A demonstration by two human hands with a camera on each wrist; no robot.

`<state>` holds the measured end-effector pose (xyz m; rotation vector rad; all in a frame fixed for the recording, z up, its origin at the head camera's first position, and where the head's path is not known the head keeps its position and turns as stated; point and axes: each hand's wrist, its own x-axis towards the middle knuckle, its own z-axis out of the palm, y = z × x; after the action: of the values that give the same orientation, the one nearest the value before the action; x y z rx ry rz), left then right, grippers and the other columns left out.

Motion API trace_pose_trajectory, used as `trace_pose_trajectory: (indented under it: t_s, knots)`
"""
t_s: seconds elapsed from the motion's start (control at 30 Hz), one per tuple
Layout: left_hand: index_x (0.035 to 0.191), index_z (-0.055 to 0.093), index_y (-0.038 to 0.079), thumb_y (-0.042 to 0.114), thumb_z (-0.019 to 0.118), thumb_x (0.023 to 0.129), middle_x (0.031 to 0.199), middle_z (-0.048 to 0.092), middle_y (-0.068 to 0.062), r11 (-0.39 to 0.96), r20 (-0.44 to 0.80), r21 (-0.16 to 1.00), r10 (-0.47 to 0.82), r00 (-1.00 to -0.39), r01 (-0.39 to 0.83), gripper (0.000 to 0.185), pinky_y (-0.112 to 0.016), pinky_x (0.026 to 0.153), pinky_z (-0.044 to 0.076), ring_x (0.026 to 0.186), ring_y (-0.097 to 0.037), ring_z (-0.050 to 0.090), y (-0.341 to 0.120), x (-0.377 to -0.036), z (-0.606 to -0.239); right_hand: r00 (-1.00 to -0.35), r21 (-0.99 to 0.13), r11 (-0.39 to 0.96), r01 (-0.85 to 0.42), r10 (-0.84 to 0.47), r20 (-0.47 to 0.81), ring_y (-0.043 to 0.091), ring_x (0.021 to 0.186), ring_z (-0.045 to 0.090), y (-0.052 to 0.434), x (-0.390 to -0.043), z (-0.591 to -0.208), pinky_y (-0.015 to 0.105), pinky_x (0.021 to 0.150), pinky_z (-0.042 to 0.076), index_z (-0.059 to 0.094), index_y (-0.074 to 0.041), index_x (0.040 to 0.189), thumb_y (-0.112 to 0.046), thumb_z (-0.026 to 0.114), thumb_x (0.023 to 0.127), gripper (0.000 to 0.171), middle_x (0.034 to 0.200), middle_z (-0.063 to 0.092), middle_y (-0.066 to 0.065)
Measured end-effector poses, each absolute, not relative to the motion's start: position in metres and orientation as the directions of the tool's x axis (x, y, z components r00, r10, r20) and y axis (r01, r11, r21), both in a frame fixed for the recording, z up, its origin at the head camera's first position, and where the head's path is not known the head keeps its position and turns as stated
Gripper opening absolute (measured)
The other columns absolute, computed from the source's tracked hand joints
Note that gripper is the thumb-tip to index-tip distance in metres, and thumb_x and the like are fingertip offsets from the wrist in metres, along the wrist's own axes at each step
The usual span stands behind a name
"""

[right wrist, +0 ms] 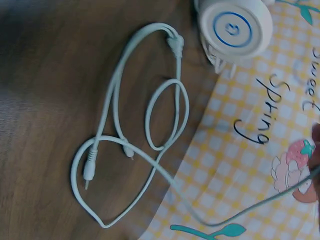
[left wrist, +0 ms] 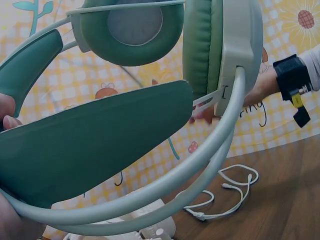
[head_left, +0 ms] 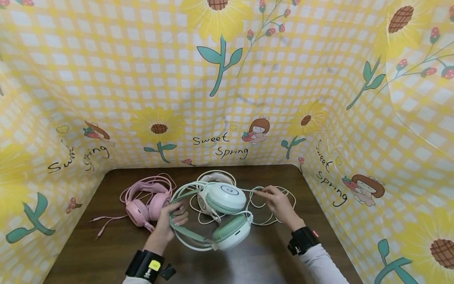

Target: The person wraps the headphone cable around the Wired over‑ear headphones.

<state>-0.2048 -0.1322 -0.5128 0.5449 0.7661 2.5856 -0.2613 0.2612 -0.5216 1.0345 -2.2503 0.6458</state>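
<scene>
Meanwhile, the left hand (head_left: 172, 221) grips the green headset (head_left: 218, 221) and the right hand (head_left: 278, 205) pinches its white cable (head_left: 255, 192), whose loose loops could snag the beige headset (head_left: 209, 185) behind.

Mint-green/white headset (head_left: 216, 213), pink headset (head_left: 147, 203), white cable (right wrist: 125, 150), yellow gingham sunflower backdrop (head_left: 106, 79), dk brown table (head_left: 117, 244)
</scene>
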Motion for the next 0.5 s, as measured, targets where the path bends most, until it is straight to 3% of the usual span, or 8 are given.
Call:
trace_pose_trajectory:
  t_s: [0.1,0.23,0.4,0.5]
  knots:
    - [0.079,0.05,0.009,0.006,0.02,0.104,0.068,0.011,0.002,-0.777,0.229,0.581,0.443,-0.867,-0.243,0.039,-0.018,0.046,0.011,0.05,-0.01,0.005,-0.13,-0.204,-0.51,-0.616,-0.183,0.629,-0.756,-0.588,0.524,0.022,0.104,0.058,0.258,-0.257,-0.529,0.038,0.08,0.051,0.059,-0.015,0.138,0.024,0.062,0.072,0.077,0.113,0.059,0.007]
    - [0.078,0.05,0.009,0.007,0.021,0.105,0.067,0.016,0.003,-0.782,0.196,0.589,0.382,-0.903,-0.203,0.039,-0.018,0.045,0.012,0.051,-0.009,0.005,-0.129,-0.205,-0.506,-0.666,-0.195,0.654,-0.731,-0.619,0.416,0.019,0.096,0.059,0.254,-0.251,-0.538,0.035,0.075,0.051,0.047,-0.021,0.148,0.026,0.067,0.067,0.097,0.113,0.061,0.006]
    - [0.075,0.05,0.008,0.011,0.024,0.107,0.067,0.017,0.003,-0.813,0.133,0.549,0.315,-0.94,-0.195,0.041,-0.018,0.045,0.014,0.053,-0.009,0.007,-0.13,-0.206,-0.498,-0.646,-0.213,0.635,-0.743,-0.596,0.476,0.014,0.084,0.067,0.252,-0.245,-0.551,0.035,0.063,0.053,0.06,-0.017,0.137,0.012,0.068,0.081,0.064,0.104,0.072,0.0]
    - [0.073,0.049,0.008,0.013,0.025,0.108,0.067,0.016,0.004,-0.84,0.104,0.503,0.292,-0.951,-0.203,0.042,-0.018,0.045,0.014,0.053,-0.008,0.007,-0.131,-0.209,-0.493,-0.639,-0.214,0.634,-0.743,-0.578,0.507,0.011,0.086,0.069,0.249,-0.24,-0.557,0.036,0.064,0.054,0.067,-0.017,0.129,0.002,0.069,0.087,0.046,0.102,0.074,-0.002]
